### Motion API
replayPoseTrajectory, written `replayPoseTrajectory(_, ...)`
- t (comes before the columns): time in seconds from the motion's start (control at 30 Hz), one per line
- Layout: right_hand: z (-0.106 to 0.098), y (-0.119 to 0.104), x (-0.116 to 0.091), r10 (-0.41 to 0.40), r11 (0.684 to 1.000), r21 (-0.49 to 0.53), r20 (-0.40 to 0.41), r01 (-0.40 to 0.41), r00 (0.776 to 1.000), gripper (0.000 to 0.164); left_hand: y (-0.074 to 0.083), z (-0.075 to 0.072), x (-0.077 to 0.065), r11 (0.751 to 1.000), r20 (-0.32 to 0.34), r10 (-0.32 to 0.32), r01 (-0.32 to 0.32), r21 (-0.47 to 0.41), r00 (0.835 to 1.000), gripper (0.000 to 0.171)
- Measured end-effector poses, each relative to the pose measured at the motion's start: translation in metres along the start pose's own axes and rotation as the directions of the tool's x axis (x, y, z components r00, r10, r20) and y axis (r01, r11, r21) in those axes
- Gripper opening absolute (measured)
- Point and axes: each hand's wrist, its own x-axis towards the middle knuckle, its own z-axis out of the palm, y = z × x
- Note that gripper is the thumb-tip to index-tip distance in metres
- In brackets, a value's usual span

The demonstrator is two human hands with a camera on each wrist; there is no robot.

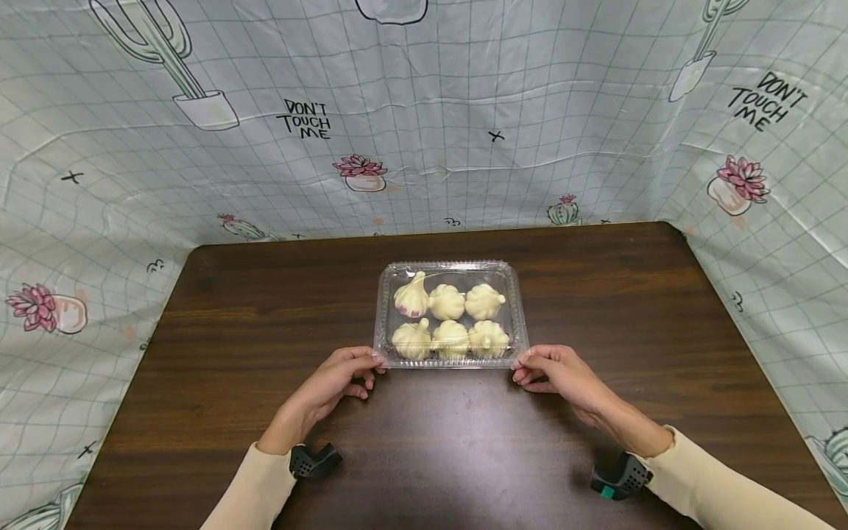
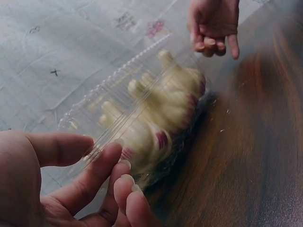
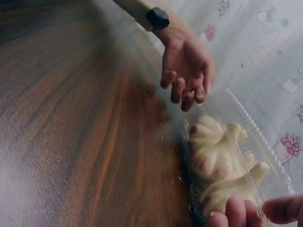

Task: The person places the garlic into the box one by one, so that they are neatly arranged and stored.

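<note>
A clear plastic clamshell box (image 1: 453, 366) sits on the table, its transparent lid lying over several garlic bulbs (image 1: 447, 302). The bulbs are pale cream with purple marks, arranged in two rows. At the box's near left corner, my left hand (image 1: 346, 374) pinches the rim between thumb and index finger, the other fingers loosely bent below. My right hand (image 1: 555, 369) grips the near right corner the same way. In the left wrist view, thumb and fingertips meet at the rim beside a garlic bulb (image 2: 142, 142). Only the right fingertips (image 3: 236, 210) show in the right wrist view.
The dark brown wooden table (image 1: 265, 309) extends around the box. A pale grid-patterned cloth (image 1: 437, 132) with cactus drawings hangs along its back and sides. Each wrist carries a black camera, one at the left wrist (image 1: 314, 461) and one at the right wrist (image 1: 623, 477).
</note>
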Motion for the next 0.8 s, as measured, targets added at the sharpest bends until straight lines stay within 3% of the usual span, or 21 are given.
replayPoseTrajectory(0.43,-0.008,-0.002,-0.002,0.037,0.997,-0.062,0.054,-0.033,0.998,0.038,0.0,-0.002,-0.003,0.999,0.032,-0.008,0.006,0.032,0.999,0.031)
replayPoseTrajectory(0.8,-0.035,-0.012,0.0,-0.014,0.988,-0.154,-0.029,0.01,0.999,0.048,0.002,-0.02,-0.007,0.999,0.009,0.013,-0.013,0.044,1.0,0.029)
